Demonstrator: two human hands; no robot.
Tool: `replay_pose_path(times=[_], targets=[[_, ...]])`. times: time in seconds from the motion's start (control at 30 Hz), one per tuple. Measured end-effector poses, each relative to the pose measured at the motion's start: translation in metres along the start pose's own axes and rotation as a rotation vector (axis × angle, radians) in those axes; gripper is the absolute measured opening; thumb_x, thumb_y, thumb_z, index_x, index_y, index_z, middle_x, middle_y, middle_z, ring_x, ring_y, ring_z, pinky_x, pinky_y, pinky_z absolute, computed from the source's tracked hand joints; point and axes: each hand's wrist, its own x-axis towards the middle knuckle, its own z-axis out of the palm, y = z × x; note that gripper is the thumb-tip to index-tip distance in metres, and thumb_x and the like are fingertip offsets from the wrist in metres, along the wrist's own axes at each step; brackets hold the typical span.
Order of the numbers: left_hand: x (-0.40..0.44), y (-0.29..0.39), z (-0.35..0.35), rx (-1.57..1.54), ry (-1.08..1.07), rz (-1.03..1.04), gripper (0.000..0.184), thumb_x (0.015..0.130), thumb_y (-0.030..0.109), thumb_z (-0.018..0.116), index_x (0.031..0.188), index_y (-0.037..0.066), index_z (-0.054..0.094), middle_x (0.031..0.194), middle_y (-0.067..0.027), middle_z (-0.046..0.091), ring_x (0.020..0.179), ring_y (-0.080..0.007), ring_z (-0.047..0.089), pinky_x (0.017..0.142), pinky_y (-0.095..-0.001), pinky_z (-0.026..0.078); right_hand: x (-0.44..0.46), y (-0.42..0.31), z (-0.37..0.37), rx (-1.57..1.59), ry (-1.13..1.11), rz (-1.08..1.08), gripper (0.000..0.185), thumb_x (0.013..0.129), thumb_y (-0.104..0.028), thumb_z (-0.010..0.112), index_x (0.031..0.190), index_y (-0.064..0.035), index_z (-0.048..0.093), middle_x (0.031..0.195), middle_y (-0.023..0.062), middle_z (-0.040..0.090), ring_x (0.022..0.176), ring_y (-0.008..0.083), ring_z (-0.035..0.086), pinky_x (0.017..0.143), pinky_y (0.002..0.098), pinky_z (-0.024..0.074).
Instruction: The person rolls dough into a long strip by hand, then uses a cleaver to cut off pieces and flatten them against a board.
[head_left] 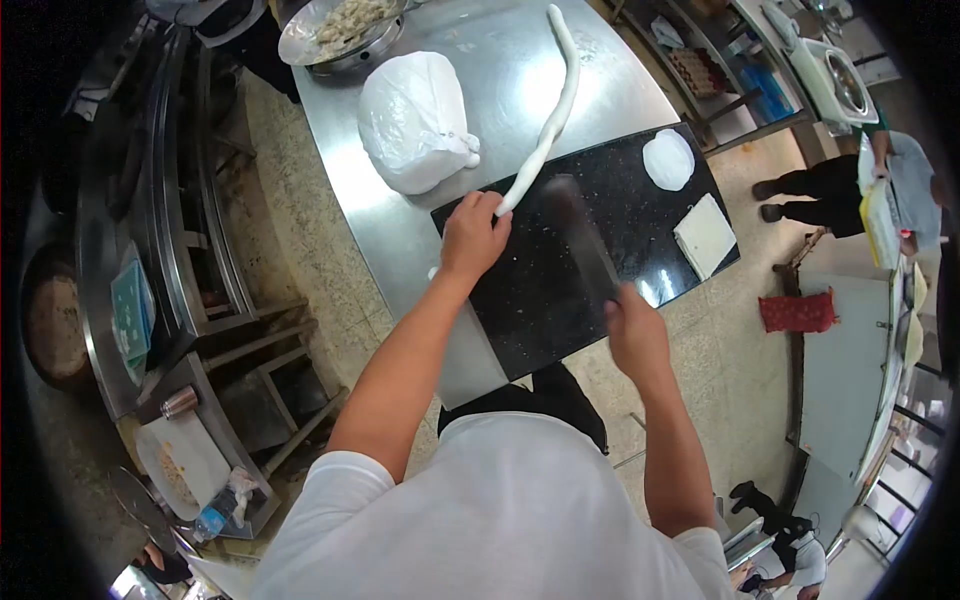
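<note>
A long white dough rope (556, 115) runs from the far side of the steel table down to the black board. At its near end my left hand (474, 236) is closed, fingers wrapped on the dough at the board's left edge. My right hand (637, 334) grips a knife (590, 245), whose broad dark blade is smeared by motion and points away from me over the black board (535, 300). The blade is apart from the dough rope, to its right. A tiny piece of dough (433, 272) lies left of my left wrist.
On the steel table (490, 50) stand a bulging white plastic bag (415, 125) and a bowl of pale chunky food (345, 30). The board's right side bears a white round piece (668, 160) and a white square stack (706, 237). Other people stand at the right.
</note>
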Motion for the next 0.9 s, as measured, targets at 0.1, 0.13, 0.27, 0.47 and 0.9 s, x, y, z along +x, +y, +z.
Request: replay_pose_path(times=[0.1, 0.13, 0.27, 0.47, 0.9], targets=[[0.008, 0.004, -0.006, -0.014, -0.108, -0.043, 0.024, 0.084, 0.017, 0.076, 0.101, 0.003, 0.066, 0.094, -0.0162, 0.064, 0.079, -0.0388, 0.066, 0.073, -0.0486, 0.054, 0.035, -0.061, 0.012, -0.178, -0.129, -0.008, 0.016, 0.099, -0.017, 0.053, 0.108, -0.0050, 0.054, 0.098, 0.0255, 0.067, 0.085, 0.0452, 0.069, 0.073, 0.0537, 0.0546], [0.009, 0.000, -0.006, -0.004, -0.119, -0.042, 0.025, 0.083, 0.016, 0.076, 0.102, 0.003, 0.066, 0.095, -0.0169, 0.064, 0.080, -0.0396, 0.066, 0.073, -0.0487, 0.054, 0.039, -0.068, 0.014, -0.236, -0.245, 0.027, 0.017, 0.100, -0.020, 0.051, 0.108, -0.0049, 0.054, 0.102, 0.0259, 0.067, 0.087, 0.0460, 0.069, 0.076, 0.0554, 0.0540], [0.012, -0.001, -0.007, -0.024, -0.121, -0.066, 0.028, 0.085, 0.017, 0.071, 0.109, 0.004, 0.067, 0.100, -0.0187, 0.065, 0.084, -0.0419, 0.066, 0.077, -0.0495, 0.055, 0.038, -0.048, 0.022, -0.236, -0.274, 0.053, 0.021, 0.102, -0.024, 0.047, 0.106, -0.0038, 0.052, 0.098, 0.0265, 0.068, 0.087, 0.0471, 0.068, 0.076, 0.0550, 0.0536], [-0.017, 0.028, -0.050, 0.151, -0.402, 0.171, 0.032, 0.096, 0.030, 0.063, 0.079, 0.004, 0.069, 0.086, -0.0179, 0.058, 0.079, -0.0392, 0.059, 0.072, -0.0503, 0.048, -0.061, 0.008, 0.005, 0.015, -0.206, 0.240, 0.018, 0.095, -0.014, 0.061, 0.103, -0.0004, 0.052, 0.083, 0.0280, 0.067, 0.083, 0.0504, 0.065, 0.072, 0.0555, 0.0509], [-0.071, 0.104, 0.045, 0.316, -0.840, 0.662, 0.072, 0.097, 0.070, 0.042, 0.159, 0.032, 0.037, 0.170, -0.0118, 0.020, 0.157, -0.0393, 0.011, 0.121, -0.0691, 0.004, -0.070, 0.111, -0.035, 1.041, 0.715, 0.341, 0.029, 0.105, -0.029, 0.055, 0.100, -0.0007, 0.059, 0.074, 0.0063, 0.061, 0.057, 0.0125, 0.057, 0.056, 0.0282, 0.0471]])
